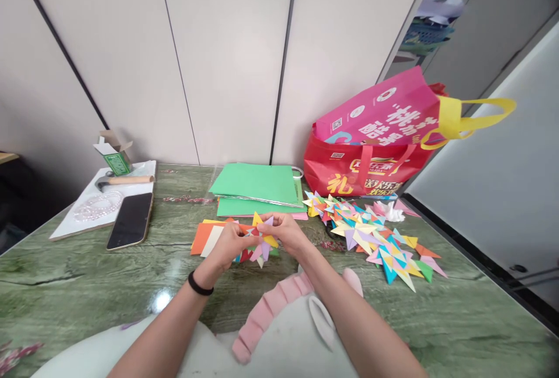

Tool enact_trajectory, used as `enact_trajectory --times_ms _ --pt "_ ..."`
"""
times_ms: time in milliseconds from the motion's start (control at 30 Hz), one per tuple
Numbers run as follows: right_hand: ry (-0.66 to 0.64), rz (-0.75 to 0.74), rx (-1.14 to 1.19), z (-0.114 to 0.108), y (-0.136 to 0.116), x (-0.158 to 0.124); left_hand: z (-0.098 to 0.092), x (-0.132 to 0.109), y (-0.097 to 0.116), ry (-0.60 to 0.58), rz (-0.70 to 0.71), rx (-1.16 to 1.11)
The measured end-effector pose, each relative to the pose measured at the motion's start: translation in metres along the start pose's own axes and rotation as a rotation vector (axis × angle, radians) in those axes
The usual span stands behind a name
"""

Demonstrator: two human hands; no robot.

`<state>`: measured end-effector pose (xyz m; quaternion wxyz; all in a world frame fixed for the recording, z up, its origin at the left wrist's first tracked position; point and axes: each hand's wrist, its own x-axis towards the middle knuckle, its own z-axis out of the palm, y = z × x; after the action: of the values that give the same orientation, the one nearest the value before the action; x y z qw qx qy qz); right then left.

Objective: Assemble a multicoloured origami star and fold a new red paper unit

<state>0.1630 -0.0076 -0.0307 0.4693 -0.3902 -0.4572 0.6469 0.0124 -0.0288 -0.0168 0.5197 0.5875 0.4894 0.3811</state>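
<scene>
1. here's the green table [454,320], spreading out on every side of the green sheets [255,183].
2. a pale plush toy [283,340] with a pink ridge sits on the near side of those sheets, under the forearms.
3. the red bag [349,162] stands just to the right of the sheets.
4. a heap of pointed paper pieces [371,232] sprawls to the right of the sheets, colours everywhere.
5. off to the left of the sheets, a dark-screened phone [131,221].
6. in front of the sheets, the right hand [282,231] pinches a folded paper star [265,244] by its right side.
7. the left hand [231,244], also in front of them, pinches the star's left side, thumb and fingers together.
8. and the star, yellow and lilac points showing, hangs between both hands, nearer than the sheets.
</scene>
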Motion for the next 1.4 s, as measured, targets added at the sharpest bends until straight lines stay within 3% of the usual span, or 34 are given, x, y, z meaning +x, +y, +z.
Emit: enact_trajectory --times_ms 400,533,667,767,1067,1267,1400 --pt "-0.083 -0.006 0.138 -0.005 0.001 0.004 -0.002 0.003 -0.003 -0.010 -0.034 -0.201" --pt "-0.019 -0.023 0.172 -0.005 0.000 0.005 -0.003 0.004 0.001 0.095 -0.092 -0.352" --pt "-0.046 -0.047 0.141 -0.002 0.001 0.003 -0.005 0.007 0.004 0.220 -0.124 -0.522" --pt "-0.035 -0.052 0.091 0.003 0.004 0.002 -0.006 0.009 0.001 0.249 -0.143 -0.572" --pt "0.070 -0.064 -0.005 0.003 0.009 0.006 -0.006 0.007 -0.003 0.079 -0.180 -0.519" --pt "0.116 -0.093 0.064 -0.002 0.006 0.008 -0.019 0.005 0.004 -0.068 -0.183 -0.512" --pt "0.104 -0.077 0.028 -0.004 0.005 0.008 -0.026 0.007 0.001 -0.098 -0.204 -0.464"
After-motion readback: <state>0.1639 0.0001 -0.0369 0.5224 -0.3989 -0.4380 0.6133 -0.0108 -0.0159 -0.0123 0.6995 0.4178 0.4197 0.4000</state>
